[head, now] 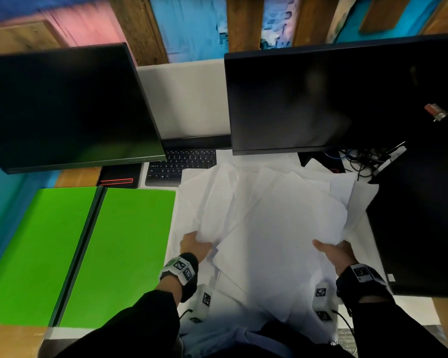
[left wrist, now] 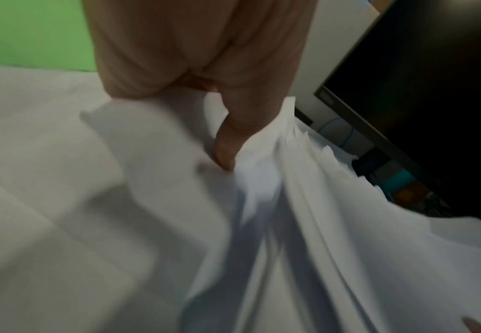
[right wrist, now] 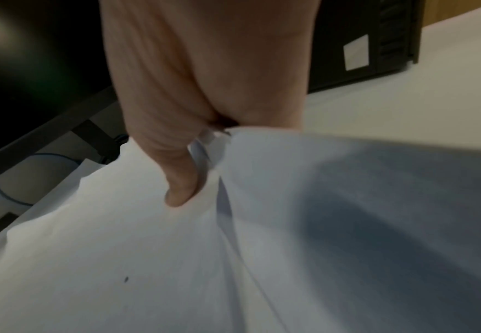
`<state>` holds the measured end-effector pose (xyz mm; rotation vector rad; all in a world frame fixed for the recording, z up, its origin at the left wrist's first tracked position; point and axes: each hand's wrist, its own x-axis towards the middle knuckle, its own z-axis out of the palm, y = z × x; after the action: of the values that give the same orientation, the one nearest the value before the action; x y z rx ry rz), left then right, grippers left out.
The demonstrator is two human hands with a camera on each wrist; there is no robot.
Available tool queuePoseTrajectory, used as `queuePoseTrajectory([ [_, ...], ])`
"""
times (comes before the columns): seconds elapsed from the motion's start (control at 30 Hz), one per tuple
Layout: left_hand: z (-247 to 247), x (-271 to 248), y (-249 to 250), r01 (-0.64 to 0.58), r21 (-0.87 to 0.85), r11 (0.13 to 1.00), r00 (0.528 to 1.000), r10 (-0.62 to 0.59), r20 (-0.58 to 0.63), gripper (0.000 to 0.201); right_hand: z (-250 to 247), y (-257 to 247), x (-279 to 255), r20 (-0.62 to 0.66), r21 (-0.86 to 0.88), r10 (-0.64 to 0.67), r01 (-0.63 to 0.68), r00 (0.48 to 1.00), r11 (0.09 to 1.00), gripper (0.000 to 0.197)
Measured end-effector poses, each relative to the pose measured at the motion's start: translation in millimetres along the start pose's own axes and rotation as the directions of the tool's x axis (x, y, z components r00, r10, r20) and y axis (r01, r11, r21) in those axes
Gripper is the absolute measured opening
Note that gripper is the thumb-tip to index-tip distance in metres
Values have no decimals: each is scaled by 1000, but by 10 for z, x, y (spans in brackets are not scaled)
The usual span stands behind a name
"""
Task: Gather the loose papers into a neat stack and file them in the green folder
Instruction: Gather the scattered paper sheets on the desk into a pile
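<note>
Left hand [head: 195,245] and right hand [head: 334,251] each pinch a side edge of the loose white paper sheets [head: 269,215], thumbs on top. Flat bright green folder [head: 114,254] lies open just left of the left hand; a black computer tower [head: 419,228] crowds the right hand.

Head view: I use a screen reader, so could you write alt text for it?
Two hands, left hand and right hand, grip a messy pile of white papers on a desk. An open green folder lies left of the pile; two dark monitors stand behind.
</note>
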<state>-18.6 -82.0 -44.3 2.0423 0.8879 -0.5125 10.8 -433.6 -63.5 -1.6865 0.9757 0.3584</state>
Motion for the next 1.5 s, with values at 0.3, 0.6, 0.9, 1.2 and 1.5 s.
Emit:
queuePoseTrajectory([
  [0.3, -429, 156, 59, -164, 83, 983, 985, 167, -33, 46, 2, -4, 98, -95, -109, -92, 81, 991, 991, 57],
  [0.6, -1209, -837, 795, -433, -559, 707, 755, 623, 203, 25, 60, -31, 50, -74, -157, -73, 61, 995, 986, 43],
  [0.9, -573, -231, 364, 3, -715, 700, 890, 324, 321, 29, 249, -40, -84, 83, -82, -35, 42, 996, 996, 40],
  [1.2, -97, 46, -173, 27, -14, 1000, 984, -24, 174, 81, 349, -75, -152, -37, -163, -60, 53, 998, 985, 46],
  [1.5, -301, 213, 80, 89, -32, 996, 984, -93, -154, 64, 425, -153, -132, 39, -236, -122, 128, 992, 963, 40],
])
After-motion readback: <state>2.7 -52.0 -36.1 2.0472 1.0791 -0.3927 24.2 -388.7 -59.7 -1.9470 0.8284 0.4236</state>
